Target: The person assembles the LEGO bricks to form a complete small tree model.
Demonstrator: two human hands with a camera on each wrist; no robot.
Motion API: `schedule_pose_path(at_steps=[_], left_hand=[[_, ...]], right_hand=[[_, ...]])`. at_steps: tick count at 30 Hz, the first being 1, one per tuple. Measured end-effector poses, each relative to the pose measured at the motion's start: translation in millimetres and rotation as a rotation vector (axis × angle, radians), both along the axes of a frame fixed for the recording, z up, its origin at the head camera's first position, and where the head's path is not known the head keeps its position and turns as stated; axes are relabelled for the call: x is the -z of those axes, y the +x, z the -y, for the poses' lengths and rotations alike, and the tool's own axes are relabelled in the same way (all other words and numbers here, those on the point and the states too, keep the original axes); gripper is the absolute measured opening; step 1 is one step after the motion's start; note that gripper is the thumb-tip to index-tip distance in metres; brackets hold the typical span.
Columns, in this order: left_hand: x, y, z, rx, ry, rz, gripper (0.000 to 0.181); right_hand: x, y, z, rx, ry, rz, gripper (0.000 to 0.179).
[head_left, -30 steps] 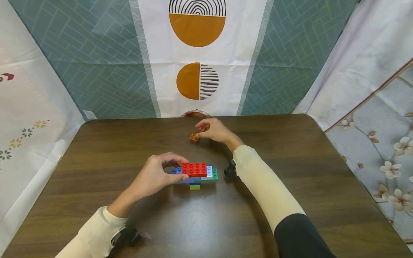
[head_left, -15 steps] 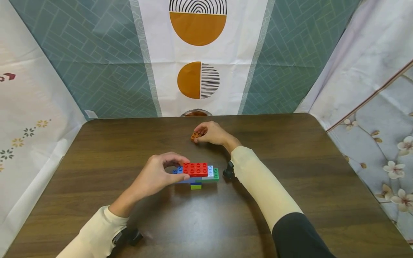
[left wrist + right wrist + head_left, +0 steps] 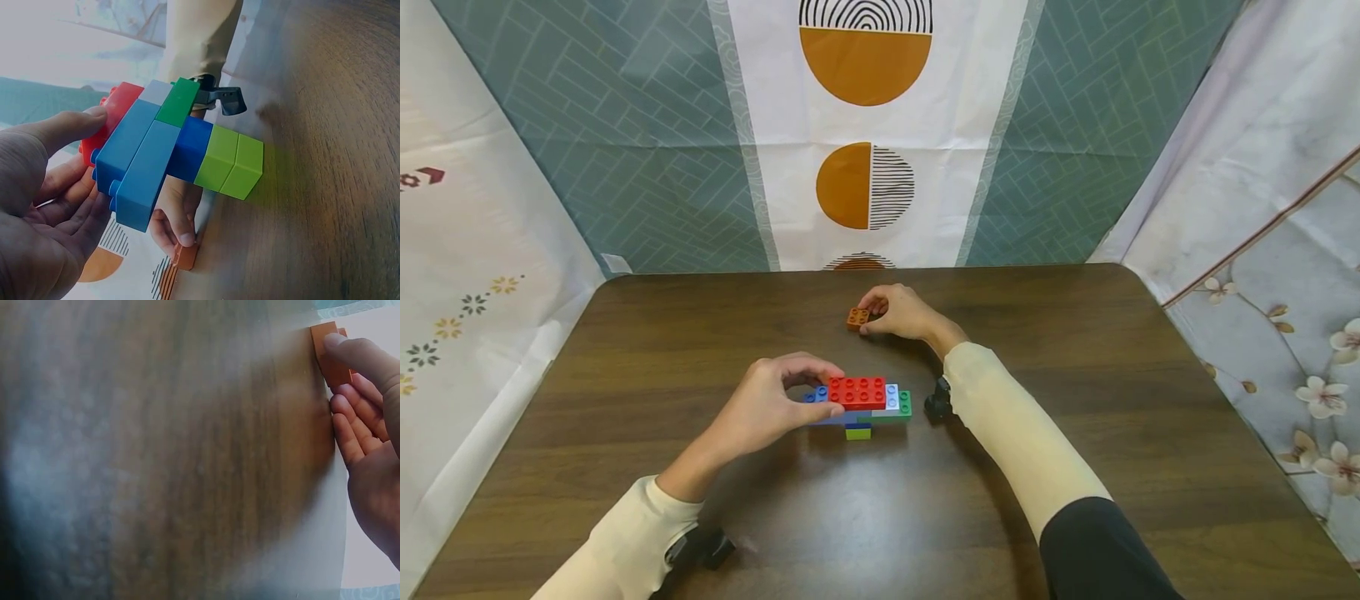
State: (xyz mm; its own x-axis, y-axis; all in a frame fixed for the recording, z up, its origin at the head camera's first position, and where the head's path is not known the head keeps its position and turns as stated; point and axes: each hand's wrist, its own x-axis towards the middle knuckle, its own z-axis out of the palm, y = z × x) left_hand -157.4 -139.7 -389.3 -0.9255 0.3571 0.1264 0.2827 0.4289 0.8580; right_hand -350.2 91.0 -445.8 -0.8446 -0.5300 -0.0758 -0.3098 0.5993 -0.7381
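My left hand (image 3: 762, 408) grips a built stack of toy bricks by its red top brick (image 3: 857, 393), thumb on one side and fingers on the other. Below the red one, the left wrist view shows white, blue (image 3: 145, 175) and green bricks (image 3: 178, 103), a dark blue one (image 3: 189, 149) and lime bricks (image 3: 231, 162) at the bottom. Whether the stack touches the table I cannot tell. Farther back, my right hand (image 3: 904, 314) pinches a small orange brick (image 3: 857, 318) between thumb and fingers. In the right wrist view the thumb lies across the orange brick (image 3: 334, 365).
A brown wooden table (image 3: 1060, 358) lies under both hands. Its far edge meets a patterned cloth (image 3: 685, 167), and light cloths hang at both sides. A black wrist device (image 3: 937, 402) sits under the right sleeve.
My right hand has come down onto the orange brick, closed its thumb and fingers on it and turned it slightly. The left hand keeps its grip on the brick stack.
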Motion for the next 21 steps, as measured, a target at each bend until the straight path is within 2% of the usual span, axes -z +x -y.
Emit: schedule_pose_path(at_steps=[9, 21], left_hand=[[1.5, -0.4, -1.2, -0.004, 0.002, -0.003, 0.033], [1.9, -5.9, -6.4, -0.020, 0.029, -0.021, 0.032]], right_hand=[[-7.0, 1.3, -7.0, -0.016, -0.012, 0.003, 0.036], [-34.0, 10.5, -23.6, -0.046, -0.061, -0.053, 0.038]])
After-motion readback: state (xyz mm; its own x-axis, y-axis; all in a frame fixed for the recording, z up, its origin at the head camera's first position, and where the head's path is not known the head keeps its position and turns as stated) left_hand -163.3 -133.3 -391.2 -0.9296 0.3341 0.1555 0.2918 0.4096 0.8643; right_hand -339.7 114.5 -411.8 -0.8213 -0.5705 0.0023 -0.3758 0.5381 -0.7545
